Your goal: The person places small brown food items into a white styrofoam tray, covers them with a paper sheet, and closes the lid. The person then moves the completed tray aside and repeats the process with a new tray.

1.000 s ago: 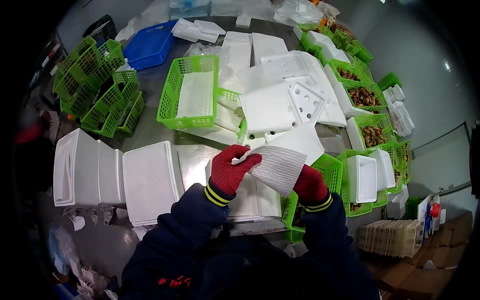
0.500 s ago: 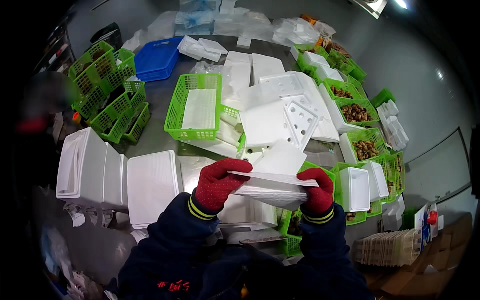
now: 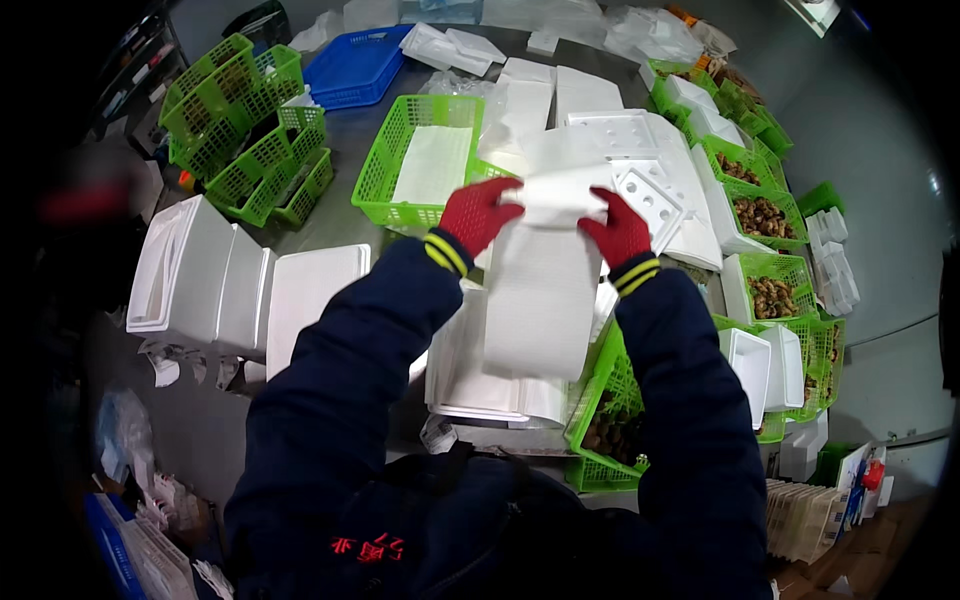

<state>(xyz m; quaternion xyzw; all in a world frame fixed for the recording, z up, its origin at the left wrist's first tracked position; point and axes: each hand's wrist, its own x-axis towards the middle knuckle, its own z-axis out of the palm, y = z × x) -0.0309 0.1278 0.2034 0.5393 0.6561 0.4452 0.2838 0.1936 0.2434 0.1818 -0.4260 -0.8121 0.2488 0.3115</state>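
My left hand (image 3: pixel 476 216) and my right hand (image 3: pixel 620 230), both in red dotted gloves, pinch the upper end of a long white textured paper sheet (image 3: pixel 536 300), which hangs down between my forearms. Its lower part is over a white foam box (image 3: pixel 452 390) holding flat sheets. Behind my hands lie flat white pieces and foam panels with holes (image 3: pixel 652 205). A green basket (image 3: pixel 375 175) with a white liner stands just beyond my left hand. At my right forearm is another green basket (image 3: pixel 590 425) with brown, lumpy contents.
Stacked green baskets (image 3: pixel 240 140) and white foam boxes (image 3: pixel 190 280) stand left. A blue crate (image 3: pixel 350 65) sits at the back. Along the right edge are green baskets of knobbly brown produce (image 3: pixel 765 215) and small white boxes (image 3: pixel 785 365). Bagged items (image 3: pixel 650 35) lie behind the table.
My hands have moved forward and up over the table, arms stretched out. The sheet, earlier held crosswise near my body, now hangs lengthwise from my fingers toward me.
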